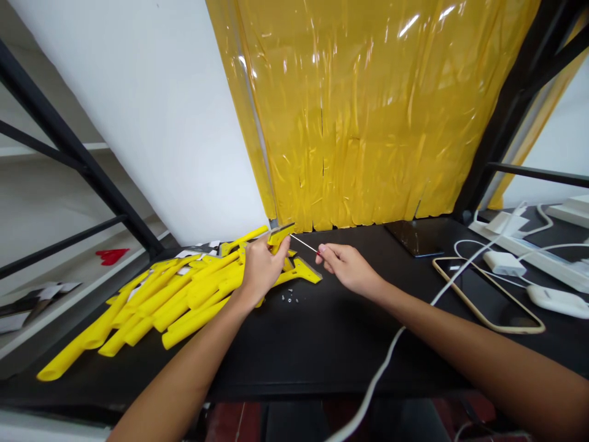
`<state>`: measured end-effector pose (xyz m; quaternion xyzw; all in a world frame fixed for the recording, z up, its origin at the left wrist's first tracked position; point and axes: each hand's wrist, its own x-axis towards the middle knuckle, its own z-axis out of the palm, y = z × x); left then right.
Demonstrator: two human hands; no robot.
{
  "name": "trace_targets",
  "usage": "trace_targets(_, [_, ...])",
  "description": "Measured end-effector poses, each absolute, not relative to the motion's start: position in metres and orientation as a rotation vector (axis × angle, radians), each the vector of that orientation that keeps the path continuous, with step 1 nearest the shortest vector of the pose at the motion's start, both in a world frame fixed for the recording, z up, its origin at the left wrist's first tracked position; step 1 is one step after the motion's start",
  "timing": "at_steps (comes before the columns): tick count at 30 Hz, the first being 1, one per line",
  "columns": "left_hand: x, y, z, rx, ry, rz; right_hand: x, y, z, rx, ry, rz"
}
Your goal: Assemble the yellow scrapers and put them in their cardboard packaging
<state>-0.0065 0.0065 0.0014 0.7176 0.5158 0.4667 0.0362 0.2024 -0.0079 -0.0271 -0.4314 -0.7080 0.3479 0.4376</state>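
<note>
My left hand point(263, 265) is closed around a yellow scraper point(280, 234), its flat head with a dark blade edge showing above the fingers. In my right hand point(343, 264) is a screwdriver point(304, 244); its thin metal shaft points left toward the scraper head, and a bit of red handle shows at the fingers. Whether the tip touches the scraper I cannot tell. Beside and under my left hand lies a pile of yellow scrapers point(184, 294), handles toward the front left. Several tiny screws point(289, 299) lie on the black table point(331, 350) between my forearms.
On the right lie a phone in a tan case point(488, 294), a white charger point(504, 263), a power strip point(534, 245) and loose white cables; one cable point(391, 350) crosses by my right forearm. A dark tablet-like slab point(416, 238) sits at the back, before a yellow plastic curtain point(368, 123).
</note>
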Motion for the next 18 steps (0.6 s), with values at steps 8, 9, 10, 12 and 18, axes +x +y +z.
trace_targets(8, [-0.006, 0.005, 0.001, 2.164, 1.573, 1.480, 0.202, -0.007, -0.025, -1.013, -1.653, 0.986])
trace_targets(9, [-0.006, 0.005, 0.002, 2.154, 1.566, 1.506, 0.202, -0.009, -0.022, -0.994, -1.671, 1.107])
trace_targets(10, [-0.006, 0.004, 0.003, 2.143, 1.551, 1.541, 0.202, -0.012, -0.020, -0.975, -1.674, 1.241])
trace_targets(12, [-0.005, 0.003, 0.006, 2.125, 1.494, 1.612, 0.201, -0.016, -0.015, -0.961, -1.616, 1.434])
trace_targets(18, [-0.005, 0.002, 0.009, 2.062, 1.447, 1.551, 0.200, -0.016, -0.013, -0.990, -1.470, 1.295])
